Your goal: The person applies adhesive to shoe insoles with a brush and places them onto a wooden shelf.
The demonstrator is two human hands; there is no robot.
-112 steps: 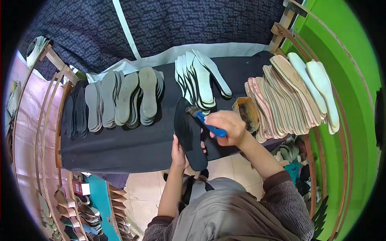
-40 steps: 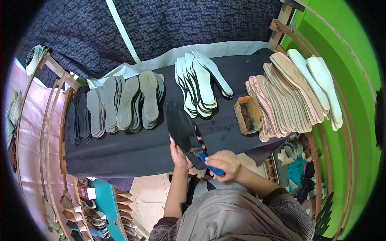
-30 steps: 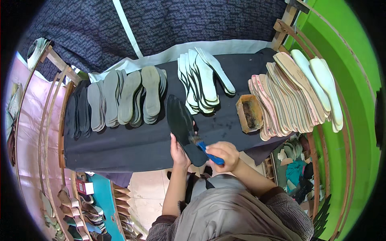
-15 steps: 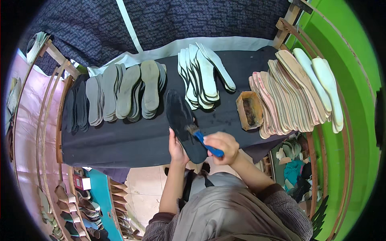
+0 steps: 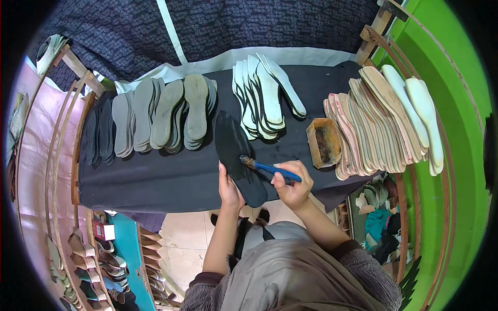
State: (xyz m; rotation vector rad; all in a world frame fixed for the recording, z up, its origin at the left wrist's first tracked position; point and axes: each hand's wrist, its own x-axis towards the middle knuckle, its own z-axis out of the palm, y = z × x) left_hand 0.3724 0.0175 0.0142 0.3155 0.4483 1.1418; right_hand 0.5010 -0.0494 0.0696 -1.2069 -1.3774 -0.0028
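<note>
Holding the sole: your left hand (image 5: pixel 231 193) clasps the long black sole (image 5: pixel 228 136), thumb along its left side, fingers mostly hidden beneath.
Black sole: it lies over the middle of the near edge of the worktop (image 5: pixel 140 184), its far end leaning left (whether it touches the surface, I cannot tell).
Blue brush: your right hand (image 5: pixel 294 182) pinches the handle of the brush (image 5: pixel 275 171) between thumb and fingers; the bristles meet the sole around its middle.
Open box (image 5: pixel 313 146): it sits toward the right edge, dark-stained inside, just beside the tan soles (image 5: pixel 381 129).
White soles (image 5: pixel 267 98): they fan out near the middle of the far edge.
Grey soles (image 5: pixel 196 106): they overlap in piles toward the far left corner, with dark soles (image 5: pixel 106 129) nearest the left edge.
</note>
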